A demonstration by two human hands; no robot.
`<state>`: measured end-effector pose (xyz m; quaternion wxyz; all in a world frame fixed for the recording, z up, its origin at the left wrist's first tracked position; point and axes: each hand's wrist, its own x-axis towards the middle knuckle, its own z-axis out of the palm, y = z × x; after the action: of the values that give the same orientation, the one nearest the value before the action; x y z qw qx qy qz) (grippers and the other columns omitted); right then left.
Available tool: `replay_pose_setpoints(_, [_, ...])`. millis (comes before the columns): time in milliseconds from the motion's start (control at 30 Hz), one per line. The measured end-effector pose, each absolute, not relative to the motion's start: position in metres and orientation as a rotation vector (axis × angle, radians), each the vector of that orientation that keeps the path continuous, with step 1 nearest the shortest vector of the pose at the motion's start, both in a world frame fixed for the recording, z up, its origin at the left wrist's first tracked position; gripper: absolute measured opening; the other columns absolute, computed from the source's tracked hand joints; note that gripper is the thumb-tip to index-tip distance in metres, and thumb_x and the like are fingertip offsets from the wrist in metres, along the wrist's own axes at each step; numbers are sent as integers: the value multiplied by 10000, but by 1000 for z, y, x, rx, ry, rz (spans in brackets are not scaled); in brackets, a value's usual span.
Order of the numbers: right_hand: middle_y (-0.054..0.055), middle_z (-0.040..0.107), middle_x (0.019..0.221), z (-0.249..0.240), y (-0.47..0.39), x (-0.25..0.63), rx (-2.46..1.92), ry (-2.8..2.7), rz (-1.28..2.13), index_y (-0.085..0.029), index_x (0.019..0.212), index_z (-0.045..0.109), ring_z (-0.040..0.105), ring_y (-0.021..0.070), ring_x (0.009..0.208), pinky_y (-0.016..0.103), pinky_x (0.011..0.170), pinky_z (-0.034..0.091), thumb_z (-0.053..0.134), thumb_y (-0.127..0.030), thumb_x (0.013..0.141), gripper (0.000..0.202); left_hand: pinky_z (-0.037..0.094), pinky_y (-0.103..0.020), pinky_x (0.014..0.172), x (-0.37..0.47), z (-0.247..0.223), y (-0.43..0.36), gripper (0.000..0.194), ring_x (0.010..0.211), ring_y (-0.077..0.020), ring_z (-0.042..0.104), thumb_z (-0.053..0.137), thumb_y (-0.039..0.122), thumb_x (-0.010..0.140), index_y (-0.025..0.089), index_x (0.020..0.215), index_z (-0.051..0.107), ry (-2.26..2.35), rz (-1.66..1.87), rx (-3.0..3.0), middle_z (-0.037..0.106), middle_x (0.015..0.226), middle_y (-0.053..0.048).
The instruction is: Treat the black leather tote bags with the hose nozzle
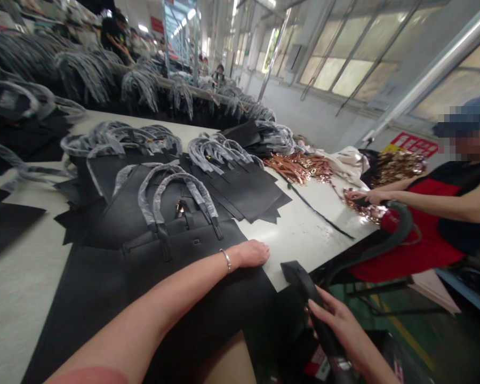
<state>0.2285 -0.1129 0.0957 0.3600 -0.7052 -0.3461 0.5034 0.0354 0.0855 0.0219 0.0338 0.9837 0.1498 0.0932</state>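
Note:
My left hand (254, 253), with a silver bracelet at the wrist, rests with curled fingers at the right edge of a black leather bag panel (212, 266); anything in its fingers is hidden. Two plastic-wrapped handles (188, 184) rise from the panel, with a small gold-coloured metal fitting (180, 208) between them. To the right, beyond the table's edge, my right hand (332, 314) is wrapped round a black tool with a flat, wide nozzle (300, 277). The nozzle points up and left, apart from the panel.
More black panels with wrapped handles (220, 154) lie behind on the pale table (304, 213). Brown straps with metal fittings (300, 168) are heaped farther back. At right a co-worker in a red apron (420, 229) handles shiny pieces beside a thick dark hose (400, 229).

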Motion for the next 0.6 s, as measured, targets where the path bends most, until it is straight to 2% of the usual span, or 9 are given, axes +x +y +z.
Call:
replay_pose_setpoints(200, [-16,610,707,98,-106,220,-1797,-927,1312,-166,1375,420,567,152,567,250,466,474,755,-481,678,835,510,-315,721,37,16,84,202,788,-205,639,405,115,913,123,888,605,647,324,2862,659,869,-117])
replay_pose_setpoints(300, [-15,613,710,96,-102,218,-1790,-988,1349,-183,1351,454,569,144,555,244,470,476,719,-480,726,741,512,-304,712,38,15,83,173,784,-200,647,425,100,895,132,920,593,821,354,2735,674,852,-93])
replay_pose_setpoints(400, [-9,624,741,96,-100,217,-1757,-1049,1423,-209,1321,488,583,136,561,231,467,477,684,-460,771,636,516,-279,720,30,16,80,219,813,-181,652,420,74,883,128,1035,569,941,392,2638,685,891,-78])
replay_pose_setpoints(500, [-8,618,756,99,-97,215,-1775,-1062,1497,-216,1286,521,595,133,561,216,449,472,690,-430,764,589,497,-268,853,10,16,70,297,997,-159,616,402,91,902,144,1170,517,1009,515,2556,645,1109,-89])
replay_pose_setpoints(600, [-14,601,751,102,-87,211,-1798,-1070,1572,-216,1236,556,598,126,543,206,430,466,701,-413,746,548,404,-323,1029,-19,12,52,335,1190,-185,510,460,147,895,154,1229,493,1162,674,2487,555,1278,-104])
